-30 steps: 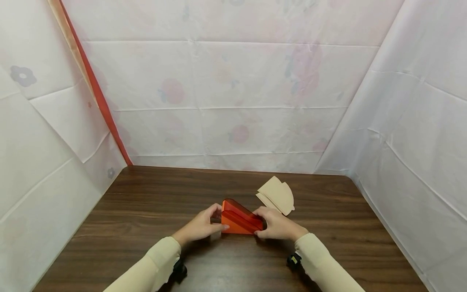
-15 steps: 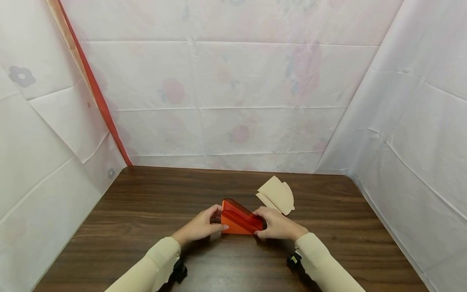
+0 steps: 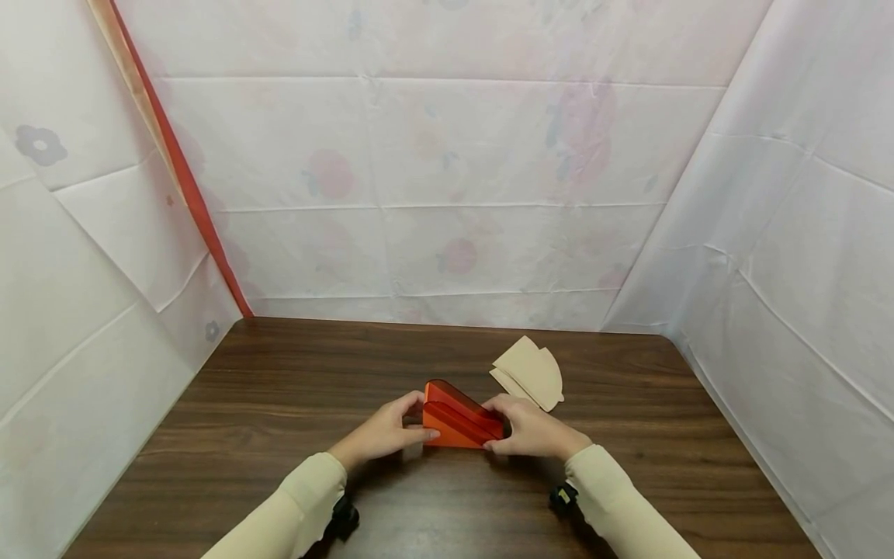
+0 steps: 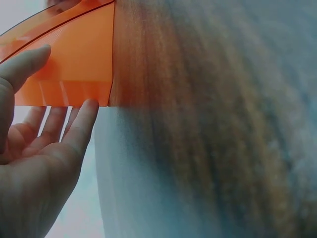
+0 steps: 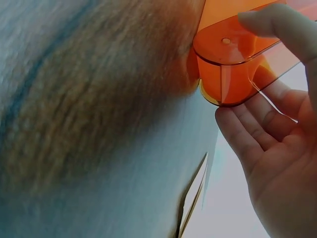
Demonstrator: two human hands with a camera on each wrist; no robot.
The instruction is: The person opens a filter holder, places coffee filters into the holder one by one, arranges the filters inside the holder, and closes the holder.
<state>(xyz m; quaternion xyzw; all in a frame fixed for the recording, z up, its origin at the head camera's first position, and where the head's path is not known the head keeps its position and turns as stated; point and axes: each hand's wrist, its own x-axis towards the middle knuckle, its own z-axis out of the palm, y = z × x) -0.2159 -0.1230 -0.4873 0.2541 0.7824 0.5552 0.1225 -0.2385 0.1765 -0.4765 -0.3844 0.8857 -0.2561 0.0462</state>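
An orange see-through plastic coffee filter holder (image 3: 452, 432), wedge-shaped with a sloping top, stands on the table between both hands. My left hand (image 3: 380, 432) holds its left end, thumb (image 4: 37, 57) on the front face and fingers at the side and behind. On the other end, my right hand (image 3: 536, 432) grips the low rounded corner. In the right wrist view the thumb lies over the holder's face (image 5: 218, 47), which has a small hole, and the fingers reach round the far side. Part of the holder's back is hidden from the head view.
Several beige fan-shaped coffee filter papers (image 3: 534, 376) lie overlapped just behind the right hand. The dark wood table (image 3: 307, 365) meets white patterned sheets (image 3: 419, 256) at the back and both sides. A red strip (image 3: 188, 182) runs down the left corner.
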